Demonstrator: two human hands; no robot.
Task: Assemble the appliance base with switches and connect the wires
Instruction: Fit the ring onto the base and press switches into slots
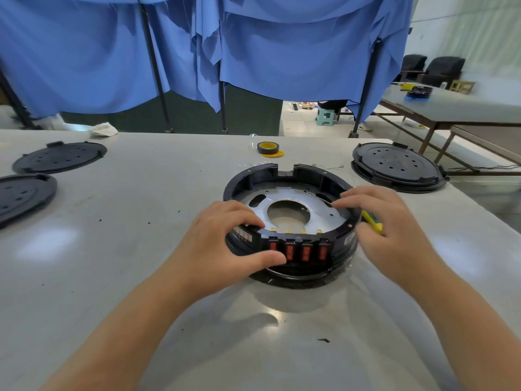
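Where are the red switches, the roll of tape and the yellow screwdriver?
red switches (305, 252), head view, on the third switch's red rocker.
roll of tape (267, 148), head view, on its black outer side.
yellow screwdriver (372, 221), head view, on its handle.

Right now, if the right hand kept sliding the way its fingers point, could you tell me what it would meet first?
The right hand points leftward across the base, so it would probably slide over the metal plate toward the left hand; depth is unclear.

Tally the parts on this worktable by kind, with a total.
Red switches in the appliance base: 4
Appliance base: 1
Black round covers: 3
Tape roll: 1
Yellow-handled tool: 1
Total: 10
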